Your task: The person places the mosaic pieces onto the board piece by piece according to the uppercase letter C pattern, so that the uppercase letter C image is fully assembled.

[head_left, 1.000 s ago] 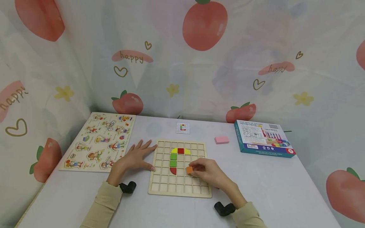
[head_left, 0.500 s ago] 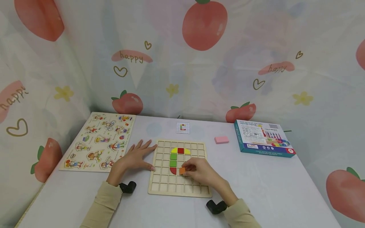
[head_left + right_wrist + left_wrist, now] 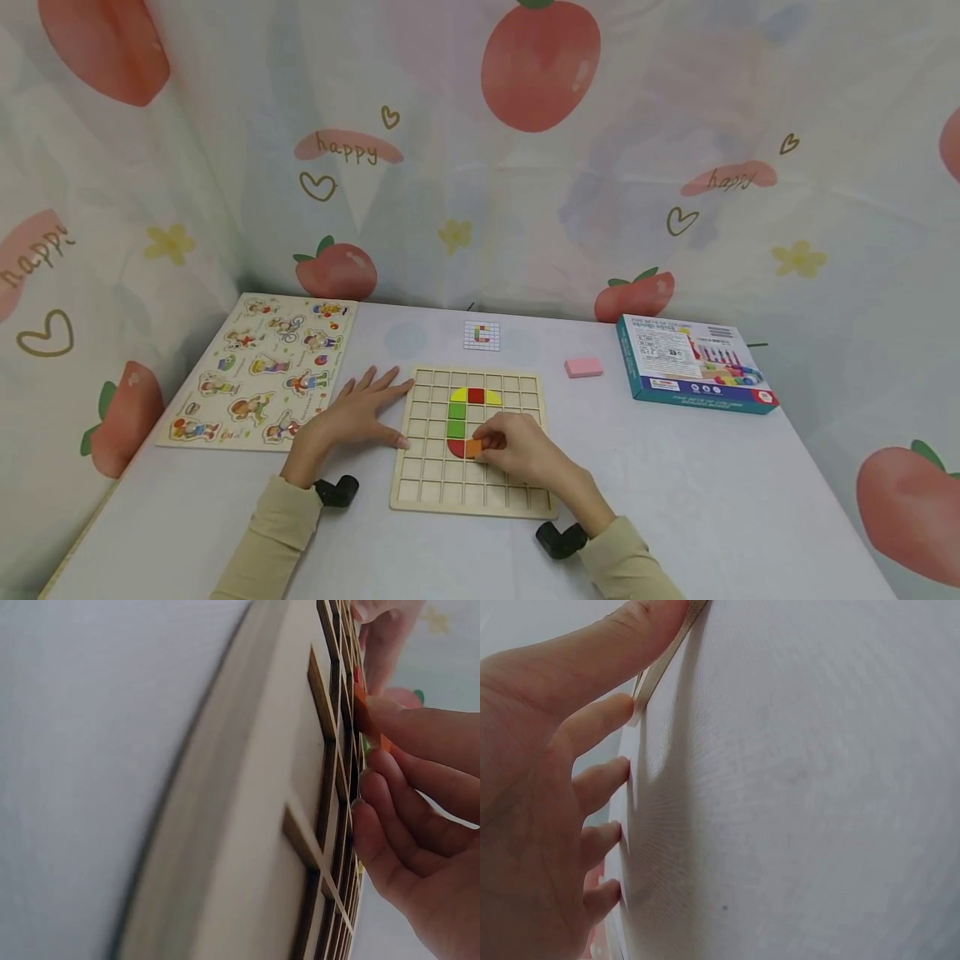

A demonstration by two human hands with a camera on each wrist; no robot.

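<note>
In the head view, a wooden grid board [image 3: 420, 493] lies flat on the table. My right hand [image 3: 525, 450] pinches an orange square block [image 3: 473, 448] between thumb and fingers, over the cell right of a red quarter-round piece [image 3: 455, 448]. In the right wrist view the orange block [image 3: 363, 712] is at the grid; whether it is fully seated cannot be told. Above the red piece are two green squares [image 3: 456, 428], then a red square [image 3: 476, 396] between two yellow quarter-rounds [image 3: 493, 397]. My left hand [image 3: 356, 417] spreads its fingers, thumb and index finger touching the board's left edge.
A small pattern card [image 3: 482, 336] lies behind the board. To its right are a pink block [image 3: 583, 367] and a boxed toy set [image 3: 693, 362]. A wooden picture puzzle [image 3: 255, 375] lies at the left, partly under my left forearm. A printed curtain stands behind the table.
My right hand has moved left across the board with the orange block, bringing it beside the red quarter-round. My left hand has stayed in place.
</note>
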